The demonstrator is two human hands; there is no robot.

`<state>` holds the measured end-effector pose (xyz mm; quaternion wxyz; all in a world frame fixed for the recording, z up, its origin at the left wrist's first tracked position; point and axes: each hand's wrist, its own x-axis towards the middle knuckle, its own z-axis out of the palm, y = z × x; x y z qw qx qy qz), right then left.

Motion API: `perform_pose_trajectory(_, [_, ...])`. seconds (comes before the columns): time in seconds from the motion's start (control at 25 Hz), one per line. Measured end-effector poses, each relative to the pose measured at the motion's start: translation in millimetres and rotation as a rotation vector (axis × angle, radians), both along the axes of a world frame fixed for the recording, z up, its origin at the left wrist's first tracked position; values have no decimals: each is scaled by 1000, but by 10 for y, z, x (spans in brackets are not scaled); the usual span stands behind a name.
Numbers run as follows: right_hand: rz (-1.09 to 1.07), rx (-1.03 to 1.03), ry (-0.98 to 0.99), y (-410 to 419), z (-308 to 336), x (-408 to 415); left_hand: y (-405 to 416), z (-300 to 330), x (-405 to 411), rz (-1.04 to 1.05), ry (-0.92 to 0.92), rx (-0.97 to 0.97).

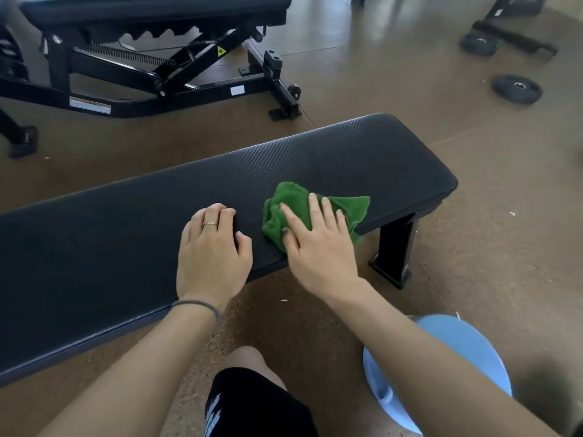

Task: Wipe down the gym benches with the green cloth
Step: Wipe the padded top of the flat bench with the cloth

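A flat black gym bench runs across the view from lower left to upper right. The crumpled green cloth lies on its padded top near the right end. My right hand presses on the cloth with straight, spread fingers. My left hand rests on the bench pad just left of the cloth, fingers bent with the tips on the pad, holding nothing.
An adjustable black bench stands behind on the brown floor. Two black weight plates lie at the upper right near another frame. A light blue basin sits on the floor by my right forearm. My knee shows at the bottom.
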<state>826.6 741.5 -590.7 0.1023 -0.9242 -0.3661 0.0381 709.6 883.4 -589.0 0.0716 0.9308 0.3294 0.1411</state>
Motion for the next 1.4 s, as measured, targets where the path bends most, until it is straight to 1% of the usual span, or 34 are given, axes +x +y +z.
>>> perform_pose_trajectory(0.08, [88,-12,-26,-55,31,129,8,9,-8,2,-2,-12])
perform_pose_trajectory(0.16, [117,-52,-16,-68,61,524,0,4,6,11,-3,-10])
perform_pose_trajectory(0.28, [-60,-64,54,-61,69,928,-20,-3,35,27,12,-7])
perform_pose_trajectory(0.32, [-104,-40,49,-43,43,902,-35,-12,42,36,13,-2])
perform_pose_trajectory(0.4, [-79,1,8,33,-1,612,-51,-16,47,54,7,11])
perform_pose_trajectory(0.48, [52,41,-13,45,-29,209,-60,-21,45,52,1,20])
perform_pose_trajectory(0.56, [180,76,-37,-20,-63,29,-55,-13,34,61,-8,14])
perform_pose_trajectory(0.64, [274,52,-46,-51,-39,304,-59,-1,24,73,-12,2])
perform_pose_trajectory(0.68, [273,9,-38,-50,-22,525,-62,8,33,74,-11,-4])
perform_pose_trajectory(0.76, [172,-43,0,-15,24,877,-61,28,45,93,-12,-16])
perform_pose_trajectory(0.8, [105,-45,14,13,38,913,-65,32,57,101,-12,-17])
perform_pose_trajectory(0.88, [66,-21,-10,94,23,642,-94,34,63,101,-3,-5])
perform_pose_trajectory(1.0, [235,25,-27,116,-22,63,-73,39,51,88,-26,-8])
perform_pose_trajectory(1.08, [307,32,-37,77,-23,96,-81,41,39,99,-31,-34])
perform_pose_trajectory(1.16, [345,-3,-50,94,-18,353,-71,64,22,86,-43,-56])
perform_pose_trajectory(1.2, [316,-21,-31,136,-1,497,-36,90,-1,53,-25,-57])
perform_pose_trajectory(1.28, [193,-58,23,243,38,696,91,148,-124,-5,65,-12])
perform_pose_trajectory(1.32, [139,-59,36,301,48,696,209,163,-213,4,92,15])
perform_pose_trajectory(1.4, [102,-39,11,324,48,464,368,146,-389,88,78,7])
